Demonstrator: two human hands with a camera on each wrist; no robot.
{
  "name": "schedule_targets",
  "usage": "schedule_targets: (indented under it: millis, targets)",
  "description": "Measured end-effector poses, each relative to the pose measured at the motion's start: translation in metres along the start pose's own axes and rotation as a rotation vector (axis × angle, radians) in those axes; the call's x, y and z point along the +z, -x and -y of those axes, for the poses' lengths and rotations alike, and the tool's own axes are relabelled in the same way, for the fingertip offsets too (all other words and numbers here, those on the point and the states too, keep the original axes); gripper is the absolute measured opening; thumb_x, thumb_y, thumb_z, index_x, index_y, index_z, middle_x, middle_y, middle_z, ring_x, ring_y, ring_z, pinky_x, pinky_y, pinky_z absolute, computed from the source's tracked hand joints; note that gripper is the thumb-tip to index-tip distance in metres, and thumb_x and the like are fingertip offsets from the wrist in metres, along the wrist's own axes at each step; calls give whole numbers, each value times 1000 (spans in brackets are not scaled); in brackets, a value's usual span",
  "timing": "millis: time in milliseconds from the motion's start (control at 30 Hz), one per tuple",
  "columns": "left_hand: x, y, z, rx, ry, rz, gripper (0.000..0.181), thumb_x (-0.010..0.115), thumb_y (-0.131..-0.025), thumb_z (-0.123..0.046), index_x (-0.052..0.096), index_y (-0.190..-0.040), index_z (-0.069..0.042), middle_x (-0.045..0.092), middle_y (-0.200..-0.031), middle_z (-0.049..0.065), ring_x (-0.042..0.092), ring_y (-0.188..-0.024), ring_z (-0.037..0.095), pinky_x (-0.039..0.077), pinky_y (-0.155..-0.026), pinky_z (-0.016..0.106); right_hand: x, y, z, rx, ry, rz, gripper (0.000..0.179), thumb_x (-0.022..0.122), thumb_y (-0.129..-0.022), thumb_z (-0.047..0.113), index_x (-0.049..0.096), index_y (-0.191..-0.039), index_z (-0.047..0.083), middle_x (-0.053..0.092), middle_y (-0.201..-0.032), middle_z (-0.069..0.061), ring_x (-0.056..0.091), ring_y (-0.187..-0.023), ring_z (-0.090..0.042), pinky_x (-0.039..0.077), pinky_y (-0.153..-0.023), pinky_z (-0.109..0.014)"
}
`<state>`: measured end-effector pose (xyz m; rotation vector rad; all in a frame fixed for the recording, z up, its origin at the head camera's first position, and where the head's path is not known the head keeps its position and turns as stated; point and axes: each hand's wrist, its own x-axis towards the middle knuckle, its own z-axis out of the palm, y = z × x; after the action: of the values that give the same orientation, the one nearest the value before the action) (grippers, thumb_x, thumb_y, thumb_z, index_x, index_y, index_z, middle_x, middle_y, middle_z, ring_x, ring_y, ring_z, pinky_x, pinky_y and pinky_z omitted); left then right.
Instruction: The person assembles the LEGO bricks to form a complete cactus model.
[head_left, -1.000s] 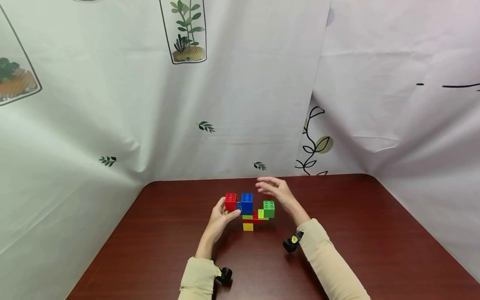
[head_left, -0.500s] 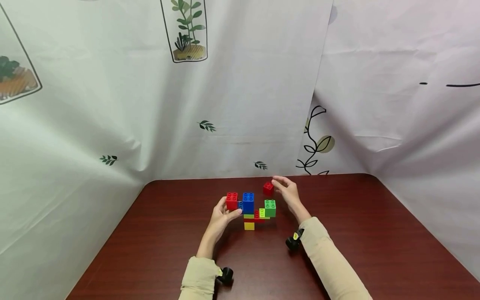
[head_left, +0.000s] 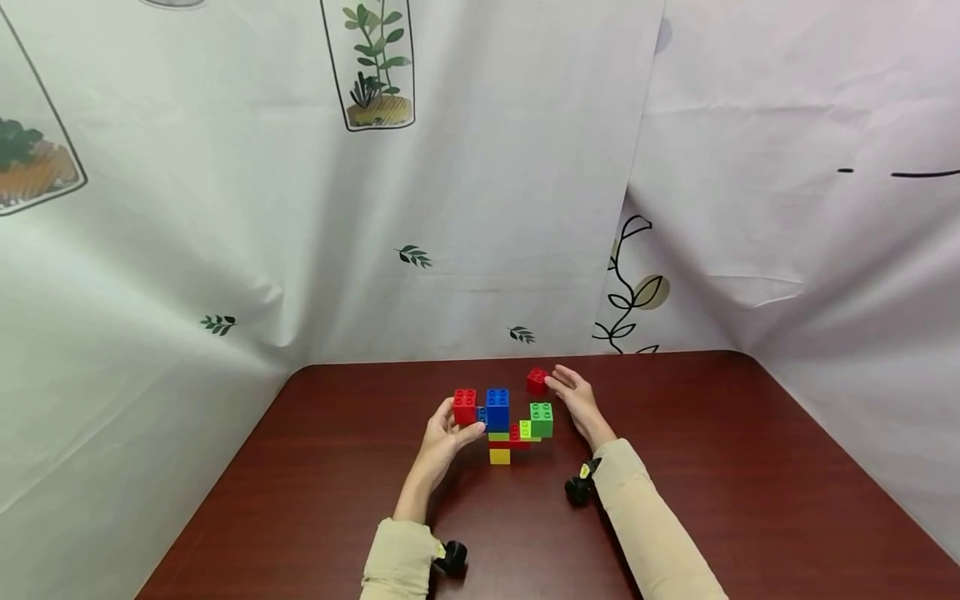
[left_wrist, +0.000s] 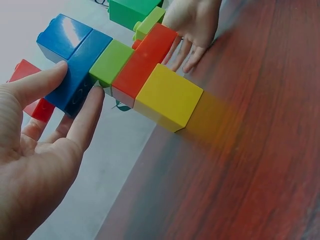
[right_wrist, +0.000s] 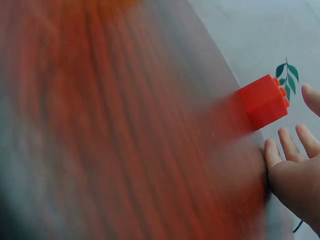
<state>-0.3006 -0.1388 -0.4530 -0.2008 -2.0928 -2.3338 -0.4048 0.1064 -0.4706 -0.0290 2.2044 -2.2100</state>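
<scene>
A built stack of toy building blocks stands upright on its yellow block at the table's middle. It carries red and lime pieces, a blue block on top, a red block at the left and a green block at the right. My left hand grips the stack's blue part between thumb and fingers. Behind the stack, a loose red block rests studs-up on the table. Beside it is my right hand, fingers extended; in the right wrist view they are apart from the block.
The dark red wooden table has rounded back corners. A pale printed cloth hangs right behind it and at both sides. Each wrist wears a small black camera.
My right hand has moved rightward, uncovering the loose red block behind the stack, and then lowered slightly beside it. The left hand keeps its grip and the stack has stayed put.
</scene>
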Motion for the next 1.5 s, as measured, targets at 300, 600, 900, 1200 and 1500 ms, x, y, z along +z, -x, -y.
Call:
schedule_targets:
  millis: [300,600,900,1200,1500]
  targets:
    - [-1,1,1,-1,7,-2,57,68,-89,-4,41,-139,-5,57,-127,21,65,-101,14,57,-90,32,10,-4,-1,2,71,-37,56,59,-97,17,38,-147,-1,43,-149,-25,40,-140,-36,36,-115,-49]
    - [-1,3,3,2,34,26,60,68,-89,-6,38,-140,-3,58,-125,19,66,-103,15,56,-91,38,14,-7,-4,37,143,-38,57,60,-97,22,40,-146,2,40,-150,-26,39,-140,-40,31,-117,-52]
    - [-2,4,2,18,53,30,58,70,-88,-7,38,-137,-1,60,-120,12,66,-101,14,57,-89,37,17,-8,-6,43,216,-8,58,60,-97,22,39,-147,2,41,-148,-28,44,-132,-41,38,-113,-50]
    - [1,4,1,16,62,28,53,68,-88,-2,42,-133,-3,62,-114,7,67,-98,14,54,-92,45,17,-4,-4,22,254,-46,50,60,-97,22,48,-141,2,52,-138,-26,51,-123,-38,44,-107,-47]
    - [0,3,0,7,71,22,53,68,-88,-1,41,-134,-3,62,-114,6,68,-98,14,57,-89,40,8,2,4,49,163,22,53,59,-98,24,45,-142,-1,48,-142,-26,51,-127,-38,43,-110,-47]
